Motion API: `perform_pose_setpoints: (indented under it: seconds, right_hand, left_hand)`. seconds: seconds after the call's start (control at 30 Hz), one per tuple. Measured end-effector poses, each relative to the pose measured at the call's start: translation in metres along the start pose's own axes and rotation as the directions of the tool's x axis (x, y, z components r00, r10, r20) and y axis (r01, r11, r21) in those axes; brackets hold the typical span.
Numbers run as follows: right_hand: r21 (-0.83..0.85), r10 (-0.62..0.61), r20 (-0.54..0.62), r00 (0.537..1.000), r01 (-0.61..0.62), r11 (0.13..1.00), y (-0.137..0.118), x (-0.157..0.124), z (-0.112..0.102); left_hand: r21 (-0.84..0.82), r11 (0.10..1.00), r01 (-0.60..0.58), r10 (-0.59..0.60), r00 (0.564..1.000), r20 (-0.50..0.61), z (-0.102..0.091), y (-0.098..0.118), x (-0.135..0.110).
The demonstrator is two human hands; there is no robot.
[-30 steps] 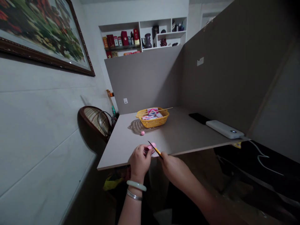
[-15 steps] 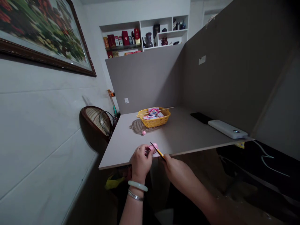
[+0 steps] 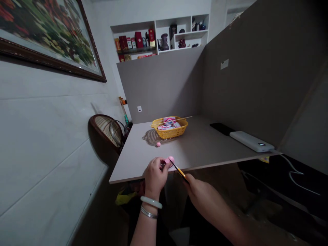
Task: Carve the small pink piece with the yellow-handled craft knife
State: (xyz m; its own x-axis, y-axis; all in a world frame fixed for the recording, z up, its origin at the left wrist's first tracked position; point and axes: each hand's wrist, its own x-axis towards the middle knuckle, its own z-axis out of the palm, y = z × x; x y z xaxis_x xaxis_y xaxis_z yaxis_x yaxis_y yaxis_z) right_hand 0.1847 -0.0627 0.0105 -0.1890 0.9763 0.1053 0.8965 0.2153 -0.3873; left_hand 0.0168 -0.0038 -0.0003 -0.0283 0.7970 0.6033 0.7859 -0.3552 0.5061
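At the table's front edge, my left hand point(image 3: 155, 172) is closed on a small pink clay-like piece point(image 3: 171, 160), its fingertips pinching the piece's left side. My right hand point(image 3: 198, 188) grips a slim tool point(image 3: 180, 171) with a dark pointed end and a yellow-and-black body. The tool's tip lies over the pink piece; whether it cuts in, I cannot tell. A little pink ball point(image 3: 158, 144) sits farther back on the table. Behind it stands a yellow plastic basket point(image 3: 170, 133) with pink and white packets inside and a thin stick point(image 3: 179, 119) across its rim.
The grey table point(image 3: 133, 150) has upright panels at its back and right. Along the right panel lie a black flat object point(image 3: 219, 128) and a white power bank point(image 3: 251, 141) with a white cable. A dark-framed round-backed chair point(image 3: 105, 136) stands left of the table.
The tool and my right hand have shifted slightly right and down relative to my left hand. More of the pink piece's rounded end shows. The whole view has moved a little.
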Motion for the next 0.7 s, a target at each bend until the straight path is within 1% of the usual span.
perform_pose_setpoints:
  seconds: [0.1, 0.23, 0.3, 0.43, 0.5, 0.7]
  right_hand:
    - [-0.016, 0.014, -0.004, 1.0, -0.014, 1.0, 0.002, -0.002, 0.0]
    - [-0.082, -0.001, -0.01, 1.0, 0.0, 0.997, -0.006, 0.017, -0.003]
    - [-0.079, -0.011, -0.019, 1.0, 0.009, 0.997, -0.007, 0.019, -0.003]
    - [0.006, -0.025, -0.026, 0.999, 0.025, 1.0, 0.004, 0.003, 0.002]
    - [0.02, -0.024, -0.029, 0.999, 0.024, 1.0, 0.007, -0.001, 0.003]
    - [-0.061, -0.02, -0.028, 0.999, 0.018, 0.998, -0.008, 0.019, 0.001]
  left_hand:
    - [-0.006, 1.0, -0.001, 0.001, 1.0, 0.009, 0.0, 0.001, 0.0]
    - [-0.008, 1.0, 0.029, -0.029, 0.999, 0.026, -0.001, 0.001, 0.0]
    - [-0.012, 0.999, 0.034, -0.033, 0.999, 0.024, -0.001, 0.001, 0.0]
    - [-0.026, 1.0, 0.016, -0.016, 1.0, 0.025, -0.002, 0.003, -0.001]
    - [-0.021, 1.0, 0.017, -0.016, 0.999, 0.03, -0.002, 0.004, -0.001]
    - [-0.021, 0.999, 0.037, -0.036, 0.999, 0.033, -0.001, 0.001, 0.0]
